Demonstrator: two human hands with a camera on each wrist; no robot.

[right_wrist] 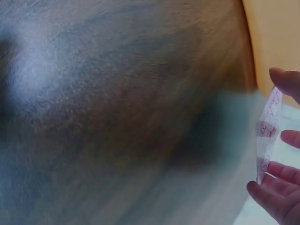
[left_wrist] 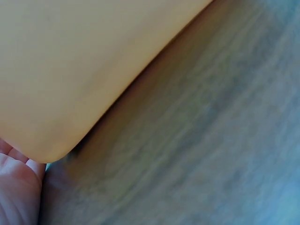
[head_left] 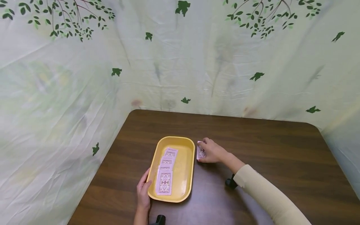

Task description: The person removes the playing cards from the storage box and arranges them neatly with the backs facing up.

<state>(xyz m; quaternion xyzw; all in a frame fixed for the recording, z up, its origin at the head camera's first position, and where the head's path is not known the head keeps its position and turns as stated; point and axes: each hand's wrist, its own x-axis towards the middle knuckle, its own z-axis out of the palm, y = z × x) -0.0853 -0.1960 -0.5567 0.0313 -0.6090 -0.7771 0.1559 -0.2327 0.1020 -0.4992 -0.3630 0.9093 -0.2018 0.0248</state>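
Observation:
A yellow tray point(head_left: 182, 184) lies on the table, with several patterned playing cards point(head_left: 164, 182) overlapping in a column along its left half, backs up. My left hand point(head_left: 143, 190) grips the tray's lower left edge, the thumb over the rim. In the left wrist view, part of the left hand point(left_wrist: 18, 187) shows at the tray's corner point(left_wrist: 51, 145). Just right of the tray, my right hand point(head_left: 212, 151) holds a playing card point(head_left: 201, 152) by its edges. The right wrist view shows that card point(right_wrist: 268, 126) between the thumb and the fingertips point(right_wrist: 255, 188).
The brown wooden table point(head_left: 267, 147) reaches far to the right. Behind it hangs a pale cloth backdrop point(head_left: 219, 68) printed with leaves and birds. Black wrist devices sit below the left hand and at the right wrist point(head_left: 231, 182).

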